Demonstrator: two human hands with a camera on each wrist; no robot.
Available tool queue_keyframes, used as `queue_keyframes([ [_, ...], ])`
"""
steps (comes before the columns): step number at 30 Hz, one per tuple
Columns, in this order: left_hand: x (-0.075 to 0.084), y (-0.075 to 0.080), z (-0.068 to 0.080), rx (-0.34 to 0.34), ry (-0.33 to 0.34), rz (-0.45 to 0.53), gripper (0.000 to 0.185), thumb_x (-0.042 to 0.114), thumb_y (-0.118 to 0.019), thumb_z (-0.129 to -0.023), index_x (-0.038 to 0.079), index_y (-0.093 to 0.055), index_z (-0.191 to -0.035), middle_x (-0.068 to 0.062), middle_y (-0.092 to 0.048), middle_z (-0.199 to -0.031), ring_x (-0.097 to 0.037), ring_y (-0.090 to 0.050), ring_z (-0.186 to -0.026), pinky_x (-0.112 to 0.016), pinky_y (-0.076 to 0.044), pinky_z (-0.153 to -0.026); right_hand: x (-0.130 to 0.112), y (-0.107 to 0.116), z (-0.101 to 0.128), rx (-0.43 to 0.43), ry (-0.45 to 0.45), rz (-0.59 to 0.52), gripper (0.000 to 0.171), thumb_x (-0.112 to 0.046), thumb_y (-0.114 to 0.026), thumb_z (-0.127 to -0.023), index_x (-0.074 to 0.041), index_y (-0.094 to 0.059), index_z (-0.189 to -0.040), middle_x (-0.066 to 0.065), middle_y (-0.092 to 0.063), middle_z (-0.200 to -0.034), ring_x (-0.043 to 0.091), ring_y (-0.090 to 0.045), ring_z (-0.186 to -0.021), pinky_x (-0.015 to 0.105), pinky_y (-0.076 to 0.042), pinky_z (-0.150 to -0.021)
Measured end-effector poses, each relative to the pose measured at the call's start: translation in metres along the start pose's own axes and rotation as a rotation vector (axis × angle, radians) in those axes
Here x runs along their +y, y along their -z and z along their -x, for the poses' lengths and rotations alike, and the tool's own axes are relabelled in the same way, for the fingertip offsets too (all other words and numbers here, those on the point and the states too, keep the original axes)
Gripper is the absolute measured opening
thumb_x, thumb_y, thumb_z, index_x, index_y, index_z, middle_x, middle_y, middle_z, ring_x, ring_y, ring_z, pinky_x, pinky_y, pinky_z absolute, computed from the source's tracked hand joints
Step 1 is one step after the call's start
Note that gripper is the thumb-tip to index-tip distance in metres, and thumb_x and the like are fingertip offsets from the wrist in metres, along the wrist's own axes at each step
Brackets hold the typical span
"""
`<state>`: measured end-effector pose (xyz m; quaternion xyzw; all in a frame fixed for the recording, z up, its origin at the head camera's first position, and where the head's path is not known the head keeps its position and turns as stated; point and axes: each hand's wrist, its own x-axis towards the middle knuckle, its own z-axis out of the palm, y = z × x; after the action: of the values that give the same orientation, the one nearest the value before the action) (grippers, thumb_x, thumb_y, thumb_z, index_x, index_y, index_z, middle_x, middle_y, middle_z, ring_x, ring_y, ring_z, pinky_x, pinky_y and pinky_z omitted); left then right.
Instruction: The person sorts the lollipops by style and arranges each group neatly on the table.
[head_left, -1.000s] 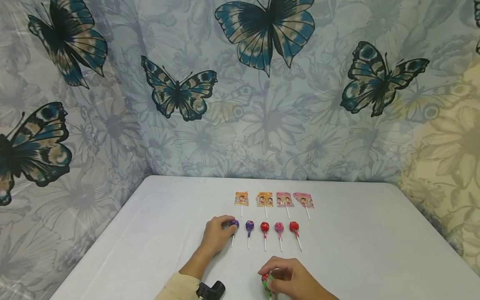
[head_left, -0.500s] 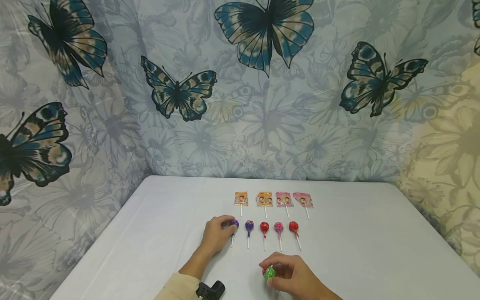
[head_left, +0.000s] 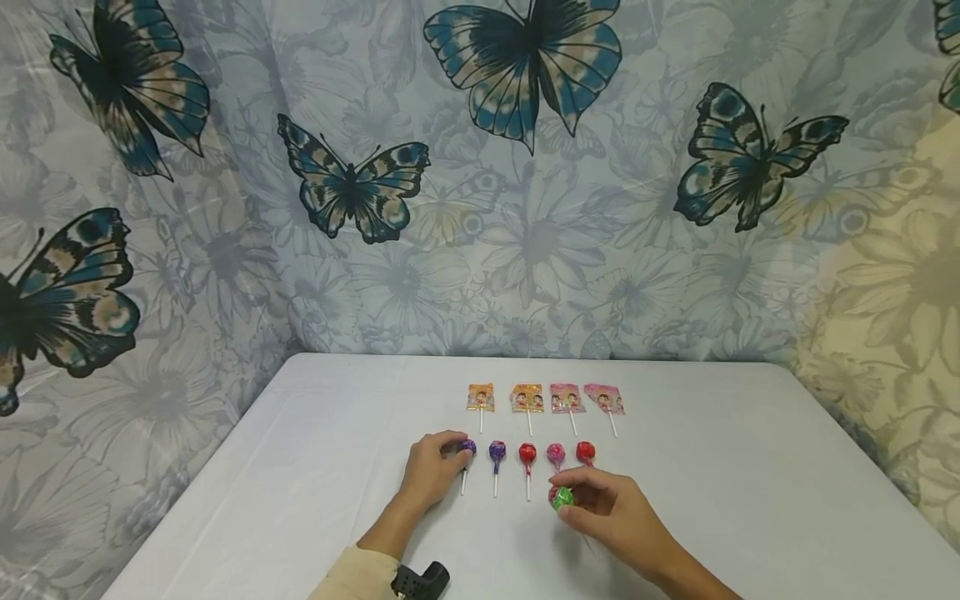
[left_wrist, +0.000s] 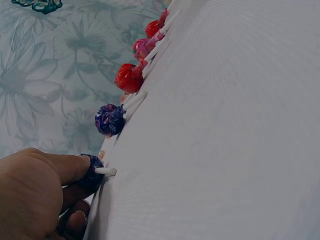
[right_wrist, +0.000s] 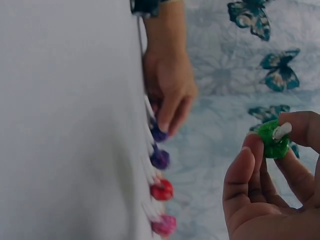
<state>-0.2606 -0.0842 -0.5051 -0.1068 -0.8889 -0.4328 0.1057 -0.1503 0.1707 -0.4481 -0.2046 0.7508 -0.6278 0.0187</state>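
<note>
The right hand [head_left: 611,512] has carried the green lollipop [head_left: 562,497] forward, up to the row of lollipops [head_left: 527,454].

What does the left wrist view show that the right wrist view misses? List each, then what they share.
Left wrist only: the fifth lollipop, red, at the row's far end.

Right wrist only: the right hand pinching a green lollipop off the table.

Both: the left hand touching the end purple lollipop, then a second purple lollipop, a red one and a pink one.
</note>
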Motion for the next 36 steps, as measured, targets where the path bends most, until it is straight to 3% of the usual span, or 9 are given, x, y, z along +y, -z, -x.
queue_keyframes([
  [9, 0.0, 0.0, 0.0, 0.008, -0.012, -0.007, 0.025, 0.021, -0.067, -0.074, 0.015, -0.066, -0.098, 0.003, -0.06, -0.091, -0.015, -0.053, -0.087, -0.035, -0.042, -0.075, -0.003, 0.034, -0.007, 0.16, 0.072, 0.059, 0.03, -0.011, -0.064, -0.078, -0.004, -0.058, -0.107, 0.013, -0.057, -0.103, 0.025, -0.055, -0.084, 0.03, -0.048, -0.068],
  [14, 0.002, 0.002, 0.001, 0.008, -0.019, -0.004, 0.025, 0.021, -0.067, -0.074, 0.014, -0.066, -0.098, 0.003, -0.06, -0.091, -0.016, -0.053, -0.088, -0.035, -0.042, -0.075, -0.004, 0.05, -0.009, 0.256, 0.058, 0.105, 0.031, -0.014, -0.065, -0.077, -0.007, -0.058, -0.107, 0.012, -0.056, -0.104, 0.024, -0.056, -0.083, 0.03, -0.048, -0.067],
  [24, 0.004, 0.003, 0.002, 0.001, -0.02, -0.002, 0.024, 0.02, -0.067, -0.075, 0.013, -0.066, -0.098, 0.0, -0.061, -0.091, -0.018, -0.053, -0.088, -0.036, -0.041, -0.075, 0.007, 0.069, -0.012, 0.313, 0.075, 0.165, 0.031, -0.014, -0.064, -0.078, -0.004, -0.058, -0.107, 0.012, -0.06, -0.096, 0.024, -0.056, -0.08, 0.028, -0.048, -0.064],
  [27, 0.004, 0.003, 0.002, -0.001, -0.018, 0.009, 0.024, 0.019, -0.067, -0.075, 0.012, -0.066, -0.098, 0.0, -0.06, -0.09, -0.017, -0.053, -0.085, -0.035, -0.041, -0.074, 0.015, 0.073, -0.014, 0.342, 0.077, 0.24, 0.03, -0.017, -0.063, -0.08, -0.005, -0.058, -0.106, 0.01, -0.061, -0.094, 0.021, -0.057, -0.08, 0.026, -0.048, -0.064],
  [36, 0.002, 0.002, 0.001, -0.007, -0.01, 0.023, 0.025, 0.021, -0.067, -0.074, 0.013, -0.066, -0.098, 0.002, -0.06, -0.089, -0.015, -0.052, -0.082, -0.033, -0.041, -0.071, 0.035, 0.083, -0.018, 0.411, -0.03, 0.385, 0.029, -0.026, -0.064, -0.078, -0.012, -0.061, -0.103, 0.002, -0.063, -0.093, 0.014, -0.057, -0.082, 0.024, -0.047, -0.064],
])
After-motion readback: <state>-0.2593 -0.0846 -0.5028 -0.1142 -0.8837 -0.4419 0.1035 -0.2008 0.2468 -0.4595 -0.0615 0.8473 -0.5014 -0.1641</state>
